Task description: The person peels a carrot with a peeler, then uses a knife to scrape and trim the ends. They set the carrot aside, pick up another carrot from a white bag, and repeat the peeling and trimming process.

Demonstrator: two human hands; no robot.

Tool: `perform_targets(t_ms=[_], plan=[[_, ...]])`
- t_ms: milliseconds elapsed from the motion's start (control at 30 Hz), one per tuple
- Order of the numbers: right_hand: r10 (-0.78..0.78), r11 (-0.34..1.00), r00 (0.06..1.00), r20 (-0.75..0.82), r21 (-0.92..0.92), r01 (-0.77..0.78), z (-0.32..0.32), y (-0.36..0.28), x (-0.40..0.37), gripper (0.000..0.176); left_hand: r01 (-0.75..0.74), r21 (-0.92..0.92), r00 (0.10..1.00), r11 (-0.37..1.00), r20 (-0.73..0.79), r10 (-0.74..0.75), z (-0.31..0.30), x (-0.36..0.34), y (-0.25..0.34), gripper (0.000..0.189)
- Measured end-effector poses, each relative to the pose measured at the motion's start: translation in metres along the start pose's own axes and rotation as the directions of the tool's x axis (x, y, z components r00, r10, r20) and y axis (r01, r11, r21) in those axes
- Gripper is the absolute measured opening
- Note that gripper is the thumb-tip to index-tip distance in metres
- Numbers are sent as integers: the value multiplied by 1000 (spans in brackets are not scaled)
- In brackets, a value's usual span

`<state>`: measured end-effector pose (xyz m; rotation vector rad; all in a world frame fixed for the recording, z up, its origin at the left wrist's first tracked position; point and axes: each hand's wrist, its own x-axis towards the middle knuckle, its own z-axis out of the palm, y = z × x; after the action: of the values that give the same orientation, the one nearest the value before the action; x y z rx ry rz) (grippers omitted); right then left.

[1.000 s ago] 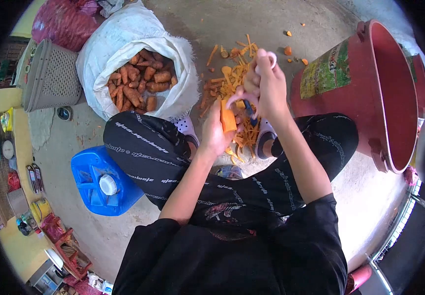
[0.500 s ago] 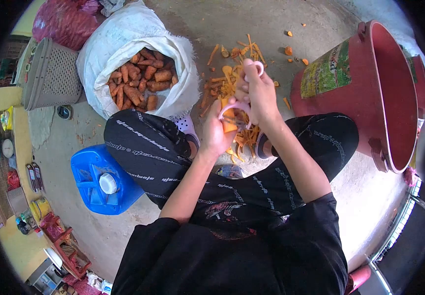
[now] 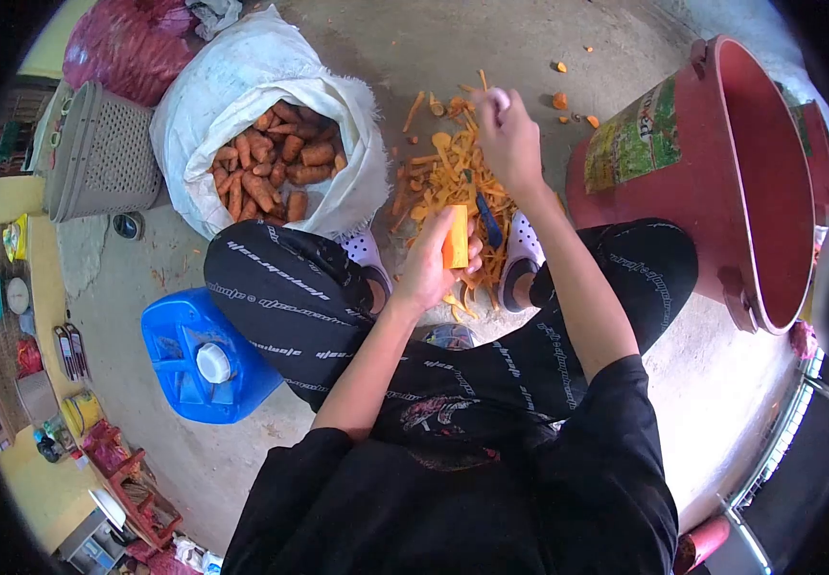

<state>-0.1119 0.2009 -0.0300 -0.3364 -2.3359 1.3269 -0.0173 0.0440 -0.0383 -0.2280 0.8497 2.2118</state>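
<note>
Between my knees, my left hand holds a smooth, bright orange piece of peeled carrot upright, its fingers wrapped around it. My right hand is closed on a pink peeler, up and to the right of the carrot and apart from it; only a pink end shows, the rest being hidden by the hand. Below both hands lies a heap of orange peelings on the floor. A knife with a blue handle rests on that heap, its blade hard to make out.
An open white sack of unpeeled carrots stands at the left. On the right is a large red bucket. A blue jerrycan sits by my left leg, with a grey basket behind. Small orange bits lie near the bucket.
My right hand has moved the peeler up and away from the carrot, which it was against before. The carrot is tilted differently in my left hand, and the blue knife handle now shows.
</note>
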Motion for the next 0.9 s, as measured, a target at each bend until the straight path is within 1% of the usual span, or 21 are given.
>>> perform_targets(t_ms=[33,67,100,133,200,233,333,367,433,467,533,600,633,733,800,900], plan=[[90,982,996,25,164,-93,-2,-11,-3,32,-11,-5,999,1000,-30,11,0,1,-1,39],[175,929,983,62,319,-185,-4,-24,-6,33,-21,-8,998,1000,-58,20,1,3,-1,37],[252,844,961,110,461,-274,-9,-38,-10,33,-29,-12,996,999,-86,28,1,5,-2,36],[318,715,927,197,592,-372,-15,-49,-14,33,-32,-46,994,998,-104,27,1,6,-1,34],[384,373,834,397,759,-533,-25,-64,-25,32,-45,-112,989,993,-144,29,0,6,5,31],[360,332,814,456,752,-569,-27,-64,-31,30,-50,-92,991,995,-132,38,6,4,10,30],[352,250,744,567,709,-659,-29,-73,-47,30,-94,-171,995,981,8,97,-2,3,10,27],[373,229,724,580,699,-678,-27,-76,-51,29,-84,-167,994,982,52,94,-5,4,9,25],[344,266,731,590,685,-678,-24,-71,-55,30,-68,-158,986,985,138,90,-10,5,9,21],[328,285,734,595,678,-678,-22,-70,-55,30,-65,-208,988,976,123,92,-9,5,8,20],[364,299,740,566,682,-668,-21,-72,-53,30,-62,-309,991,949,94,95,-6,4,7,19],[388,311,728,566,663,-681,-22,-71,-51,29,-72,-277,994,958,65,93,-7,6,4,21],[399,296,718,570,662,-689,-22,-70,-50,29,-75,-262,995,962,49,91,-7,7,3,22],[418,271,693,587,648,-712,-18,-65,-45,29,-107,-178,986,978,106,128,-3,7,10,23],[420,281,684,596,632,-722,-16,-62,-41,29,-99,-173,993,980,48,109,-1,6,10,24],[413,234,670,617,639,-733,-13,-55,-40,28,-104,-202,994,974,-41,97,5,6,9,28]])
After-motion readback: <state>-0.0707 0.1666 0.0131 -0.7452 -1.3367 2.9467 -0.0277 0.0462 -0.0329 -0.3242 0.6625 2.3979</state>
